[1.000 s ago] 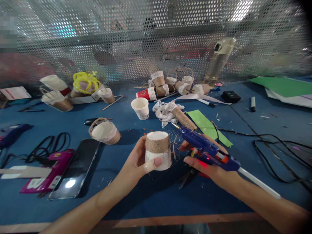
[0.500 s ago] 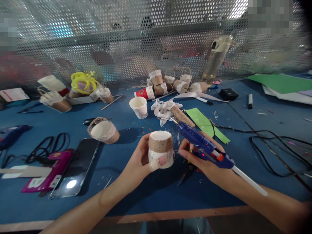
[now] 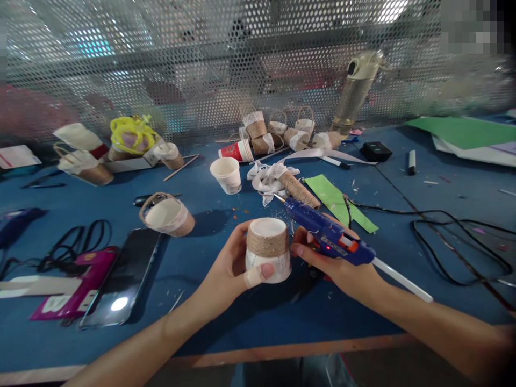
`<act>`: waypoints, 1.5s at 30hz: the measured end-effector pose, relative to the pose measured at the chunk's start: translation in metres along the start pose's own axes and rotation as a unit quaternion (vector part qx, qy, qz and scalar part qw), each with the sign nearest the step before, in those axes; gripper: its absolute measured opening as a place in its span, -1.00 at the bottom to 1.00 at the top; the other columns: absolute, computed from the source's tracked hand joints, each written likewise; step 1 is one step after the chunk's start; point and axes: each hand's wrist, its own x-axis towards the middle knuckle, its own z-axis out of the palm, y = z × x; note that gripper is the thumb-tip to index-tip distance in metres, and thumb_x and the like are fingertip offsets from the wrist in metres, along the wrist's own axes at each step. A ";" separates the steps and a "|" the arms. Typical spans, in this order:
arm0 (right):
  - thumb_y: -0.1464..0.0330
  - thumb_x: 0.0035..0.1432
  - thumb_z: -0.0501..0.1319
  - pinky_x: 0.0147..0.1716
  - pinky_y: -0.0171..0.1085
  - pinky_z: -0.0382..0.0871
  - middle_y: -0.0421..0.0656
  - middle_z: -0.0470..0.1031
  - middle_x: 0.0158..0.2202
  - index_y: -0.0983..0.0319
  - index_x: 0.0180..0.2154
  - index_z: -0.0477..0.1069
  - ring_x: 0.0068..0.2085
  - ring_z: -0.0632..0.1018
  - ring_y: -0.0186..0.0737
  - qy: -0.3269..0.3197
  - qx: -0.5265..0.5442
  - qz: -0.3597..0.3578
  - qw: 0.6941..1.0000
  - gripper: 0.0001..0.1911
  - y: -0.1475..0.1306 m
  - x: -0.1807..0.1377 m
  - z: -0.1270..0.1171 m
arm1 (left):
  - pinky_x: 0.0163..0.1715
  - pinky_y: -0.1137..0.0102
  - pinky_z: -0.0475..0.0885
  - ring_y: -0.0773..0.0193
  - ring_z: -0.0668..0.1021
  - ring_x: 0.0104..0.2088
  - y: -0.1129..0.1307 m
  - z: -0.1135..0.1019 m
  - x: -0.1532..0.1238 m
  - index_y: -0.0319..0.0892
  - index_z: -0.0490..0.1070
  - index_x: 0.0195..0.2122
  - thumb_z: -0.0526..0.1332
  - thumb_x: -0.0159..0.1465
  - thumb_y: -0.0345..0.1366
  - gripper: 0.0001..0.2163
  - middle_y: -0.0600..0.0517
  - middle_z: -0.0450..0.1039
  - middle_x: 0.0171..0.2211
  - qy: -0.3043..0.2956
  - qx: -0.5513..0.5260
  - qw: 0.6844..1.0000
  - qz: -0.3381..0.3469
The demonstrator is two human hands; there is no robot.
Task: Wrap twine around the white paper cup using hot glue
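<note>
My left hand [image 3: 229,271] is closed around a paper cup [image 3: 269,269], its thumb, wrapped in a plaster, across the front. Brown twine [image 3: 266,245] bands the cup's upper part, while the lower part is white. In my right hand [image 3: 350,277] lies a blue hot glue gun [image 3: 318,226] with a red light lit and a white glue stick [image 3: 403,279] out of its back. Its metal nozzle points up and left, above the cup's right side. The right thumb and forefinger meet close to the cup; whether they pinch the twine is hard to see.
Behind the hands lie a twine spool [image 3: 299,189], white lace [image 3: 262,180], a green paper strip [image 3: 341,201] and a white paper cup [image 3: 226,176]. A small twine basket [image 3: 171,216] and a phone [image 3: 124,279] are at left. A black cord [image 3: 419,215] loops at right.
My right hand and the glue gun have moved slightly left, bringing the fingers nearer the cup. The left hand keeps its hold, and the whole view has shifted a little.
</note>
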 end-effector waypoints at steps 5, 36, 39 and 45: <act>0.21 0.07 0.45 -0.49 -0.28 0.49 -0.27 0.51 -0.48 0.14 -0.41 0.38 -0.47 0.56 -0.26 -0.010 0.011 -0.003 1.000 -0.72 0.002 0.000 0.001 | 0.05 0.29 0.50 0.05 0.60 0.08 -0.001 -0.001 0.000 0.00 0.39 0.14 0.51 0.18 -0.17 -0.47 -0.05 0.57 0.08 -0.002 -0.012 1.000 0.001; 0.26 0.19 0.41 -0.55 -0.30 0.37 -0.28 0.46 -0.53 0.14 -0.46 0.38 -0.53 0.47 -0.28 -0.013 -0.109 -0.151 0.982 -0.73 0.016 -0.004 -0.019 | 0.00 0.28 0.54 -0.01 0.67 0.02 0.006 -0.009 -0.003 -0.02 0.49 0.19 0.53 0.11 -0.11 -0.40 -0.07 0.62 0.10 0.053 -0.107 0.992 -0.037; 0.27 0.20 0.39 -0.56 -0.29 0.32 -0.30 0.38 -0.57 0.13 -0.48 0.33 -0.56 0.41 -0.29 -0.039 -0.117 -0.188 0.975 -0.69 0.018 -0.005 -0.021 | -0.02 0.33 0.54 0.05 0.67 0.01 0.006 -0.010 -0.003 -0.01 0.53 0.16 0.52 0.12 -0.12 -0.44 -0.04 0.66 0.04 0.053 -0.119 0.991 -0.027; 0.36 0.23 0.30 -0.46 -0.21 0.31 -0.24 0.44 -0.48 0.12 -0.43 0.29 -0.48 0.46 -0.23 -0.142 -0.108 -0.174 0.968 -0.77 0.017 -0.004 -0.029 | 0.02 0.34 0.51 0.07 0.64 0.04 -0.002 -0.018 -0.006 0.00 0.56 0.16 0.45 0.19 -0.12 -0.52 -0.03 0.65 0.06 0.048 -0.131 0.990 -0.012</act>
